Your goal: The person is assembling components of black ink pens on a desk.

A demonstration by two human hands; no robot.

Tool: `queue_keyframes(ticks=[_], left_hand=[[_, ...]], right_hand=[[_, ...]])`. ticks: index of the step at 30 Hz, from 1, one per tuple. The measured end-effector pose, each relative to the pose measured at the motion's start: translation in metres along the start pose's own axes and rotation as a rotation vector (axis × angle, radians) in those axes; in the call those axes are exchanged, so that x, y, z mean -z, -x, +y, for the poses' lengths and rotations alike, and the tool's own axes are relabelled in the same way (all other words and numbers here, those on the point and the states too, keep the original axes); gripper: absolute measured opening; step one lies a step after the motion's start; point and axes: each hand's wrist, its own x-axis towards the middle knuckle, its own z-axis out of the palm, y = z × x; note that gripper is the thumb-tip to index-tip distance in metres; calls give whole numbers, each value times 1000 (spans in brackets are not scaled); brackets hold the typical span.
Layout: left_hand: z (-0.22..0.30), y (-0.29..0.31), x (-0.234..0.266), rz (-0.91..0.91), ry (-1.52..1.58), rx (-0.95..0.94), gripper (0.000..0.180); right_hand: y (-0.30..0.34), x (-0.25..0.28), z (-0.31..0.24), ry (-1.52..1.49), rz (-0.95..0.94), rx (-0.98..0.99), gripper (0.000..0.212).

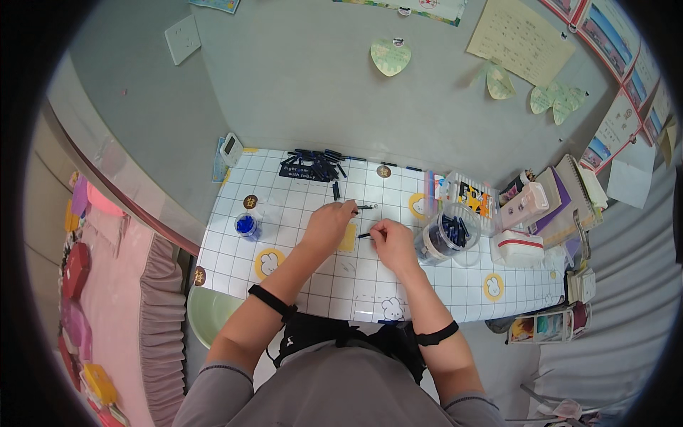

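Observation:
Over the middle of the gridded table, my left hand [331, 222] is closed, its fingertips pinched at one end of a short dark tube [366, 207] that looks like an ink cartridge. My right hand [393, 242], lower and to the right, pinches another short dark tube [364, 235] pointing left. Beyond my left hand lies a loose dark tube [336, 191]. A pile of similar tubes [324, 168] is heaped near the wall. To the right, a clear tub [434, 245] holds many dark tubes. A small clear jar [247, 228] of blue pieces stands at left.
Pens and a sticker-covered box [473, 199] stand beyond the tub. A white pouch [518, 248], a pink case [525, 205] and notebooks [573, 192] crowd the right side. A small white digital device [230, 149] sits at the far left corner. A grey wall [299, 85] bounds the back.

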Motion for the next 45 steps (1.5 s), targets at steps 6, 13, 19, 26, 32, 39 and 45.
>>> queue_keyframes(ticks=[6,13,19,26,32,39,45], left_hand=[[-9,-12,-16,1,107,-106,9],[32,15,-5,-219,109,42,14],[52,42,8,-254,361,93,14],[42,52,11,-192,446,82,14],[34,52,35,-189,429,172,13],[42,60,36,-113,647,259,19],[48,78,27,-81,700,350,18]], right_hand=[[7,11,-7,-123,-133,-143,8],[0,19,8,34,-131,-119,12],[5,15,-4,46,-72,-74,11],[6,7,-13,85,-108,-3,16],[7,7,-30,316,-207,48,13],[24,18,-25,237,-230,81,18],[64,29,-10,-200,-212,-18,22]])
